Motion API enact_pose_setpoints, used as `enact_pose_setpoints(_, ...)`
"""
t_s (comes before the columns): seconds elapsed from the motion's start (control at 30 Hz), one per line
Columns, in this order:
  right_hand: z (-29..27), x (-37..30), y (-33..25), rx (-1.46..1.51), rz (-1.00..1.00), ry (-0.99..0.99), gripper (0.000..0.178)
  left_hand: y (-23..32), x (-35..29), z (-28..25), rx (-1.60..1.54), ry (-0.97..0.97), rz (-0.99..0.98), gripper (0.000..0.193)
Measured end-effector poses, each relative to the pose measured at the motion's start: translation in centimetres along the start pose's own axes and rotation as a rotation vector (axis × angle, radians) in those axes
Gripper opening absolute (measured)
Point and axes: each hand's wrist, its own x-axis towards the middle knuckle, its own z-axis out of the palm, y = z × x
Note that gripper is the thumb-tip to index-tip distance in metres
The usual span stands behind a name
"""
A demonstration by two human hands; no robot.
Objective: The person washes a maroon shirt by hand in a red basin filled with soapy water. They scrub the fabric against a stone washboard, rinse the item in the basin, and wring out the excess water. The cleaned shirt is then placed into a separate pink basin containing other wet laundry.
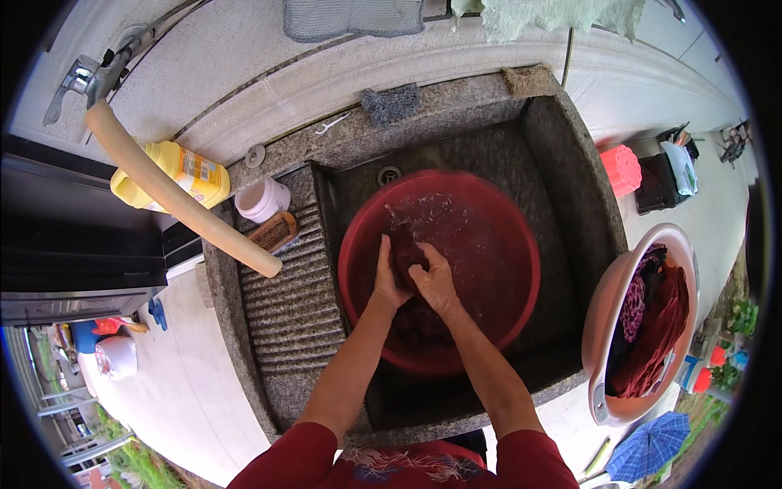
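Observation:
A round red basin point(522, 314) of reddish, bubbly water stands in the stone sink point(570, 155). Over its middle, my left hand point(390, 275) and my right hand point(435, 281) are close together, facing each other. Bunched between them is a wet dark red cloth point(404, 251), its colour blending into the water. My left thumb points up along the cloth's side. The fingers of my right hand curl around the cloth from the other side. More dark fabric point(419, 322) lies in the water just below my wrists.
Left of the basin is a ribbed washboard slab point(289, 314) with a scrub brush point(274, 232) and a white cup point(262, 200). A beige hose point(179, 191) hangs over it, before a yellow jug point(191, 175). A pink tub point(599, 342) of clothes stands right of the sink. A grey scouring pad point(391, 105) lies on the back rim.

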Motion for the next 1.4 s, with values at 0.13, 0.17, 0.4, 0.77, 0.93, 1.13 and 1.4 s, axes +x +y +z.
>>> enact_pose_setpoints(0.13,5.4,-7.3,-5.6,-0.583,-0.471,0.15,0.026,-0.6,-1.6,-0.6,-0.027,-0.266,0.295,0.037)
enact_pose_setpoints(0.17,5.9,-7.9,-6.0,-0.686,-0.558,0.18,0.024,-0.5,-1.8,-0.8,-0.014,-0.308,0.287,0.035)
enact_pose_setpoints(0.4,1.8,0.1,-7.0,-0.731,-0.445,0.416,0.039,-1.0,-5.0,4.1,0.018,-0.25,0.17,0.025)
enact_pose_setpoints(0.77,-4.8,0.3,-2.0,-0.966,-0.328,0.515,0.028,-1.0,-5.8,4.1,0.33,0.036,0.225,0.054)
enact_pose_setpoints(0.93,-8.4,2.2,3.1,-0.747,0.196,0.693,0.043,-0.2,1.2,-2.4,1.14,0.574,0.729,0.068)
enact_pose_setpoints(1.13,-4.4,1.1,4.3,-1.215,-0.124,-0.037,0.044,-0.7,1.0,-1.6,2.164,0.378,0.263,0.045)
enact_pose_setpoints(1.4,-4.2,2.8,4.2,0.113,0.116,0.203,0.045,-1.5,0.0,-0.9,-0.054,0.164,0.163,0.079)
